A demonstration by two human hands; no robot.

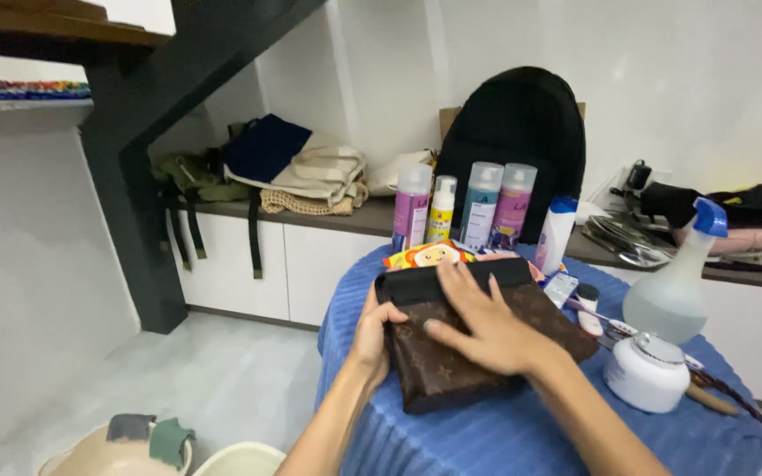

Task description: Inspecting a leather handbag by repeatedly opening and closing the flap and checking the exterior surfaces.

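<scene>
The walls (681, 79) are white and plain, lit evenly by soft light. A dark staircase beam (147, 132) runs down on the left side to the pale grey floor (213, 379). Along the back wall stands a low white cabinet (262, 264) with a brown top, and it continues to the right. On it lie folded cloth bags (310, 172), and a black backpack (522, 132) leans against the wall. A round table with a blue ribbed cloth (522, 441) stands in front. Two pale basins (240, 460) are on the floor.
</scene>
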